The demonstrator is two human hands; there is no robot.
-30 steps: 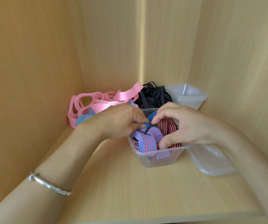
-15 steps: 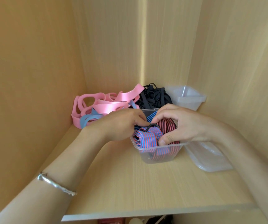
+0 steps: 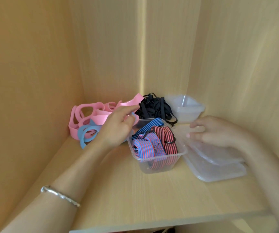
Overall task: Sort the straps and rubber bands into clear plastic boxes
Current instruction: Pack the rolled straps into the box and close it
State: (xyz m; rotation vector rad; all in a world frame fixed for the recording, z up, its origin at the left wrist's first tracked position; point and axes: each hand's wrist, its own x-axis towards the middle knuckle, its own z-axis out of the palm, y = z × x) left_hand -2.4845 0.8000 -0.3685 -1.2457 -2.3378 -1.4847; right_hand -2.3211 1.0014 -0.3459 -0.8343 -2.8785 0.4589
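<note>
Wooden shelf (image 3: 118, 190), striped straps (image 3: 154, 145) in clear box (image 3: 159, 165), left grip (image 3: 118, 123) pinching blue band (image 3: 135, 118), right grip (image 3: 214, 132) unclear

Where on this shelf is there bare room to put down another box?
The widest bare wood is the front strip of the shelf, between its edge and the box of striped straps. A smaller patch lies front right, before the lids. The back is crowded: pink and blue straps, black bands, stacked boxes, plus left hand and right hand.
</note>
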